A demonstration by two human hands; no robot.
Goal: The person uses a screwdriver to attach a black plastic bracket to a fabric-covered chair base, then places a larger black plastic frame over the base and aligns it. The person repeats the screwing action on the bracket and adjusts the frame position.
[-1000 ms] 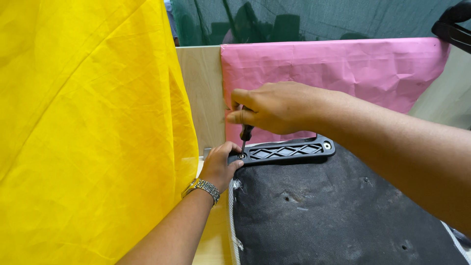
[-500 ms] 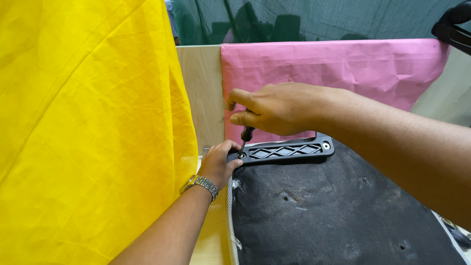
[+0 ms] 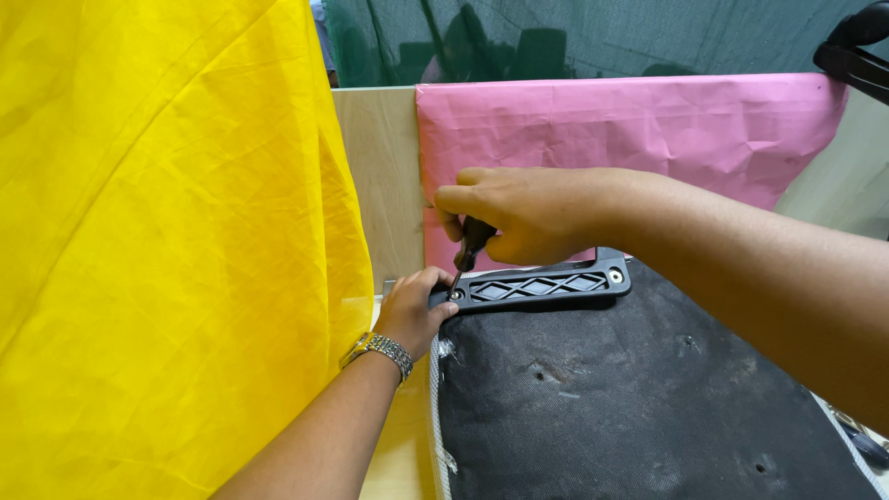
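Observation:
My right hand (image 3: 528, 213) is shut on a black-handled screwdriver (image 3: 470, 243), held upright with its tip at the left end of a black plastic bracket (image 3: 546, 283) with a lattice pattern. The bracket lies along the far edge of a black fabric-covered panel (image 3: 639, 398). My left hand (image 3: 415, 310), a metal watch (image 3: 380, 349) on its wrist, pinches the bracket's left end right beside the screwdriver tip. A screw hole shows at the bracket's right end.
A large yellow cloth (image 3: 167, 250) hangs on the left. A pink sheet (image 3: 648, 130) covers a wooden board (image 3: 375, 176) behind the panel. Dark green netting (image 3: 574, 37) is at the back. A black object (image 3: 857, 51) juts in at top right.
My right hand has shifted slightly on the screwdriver handle, as if turning it. The left hand and bracket stay in place.

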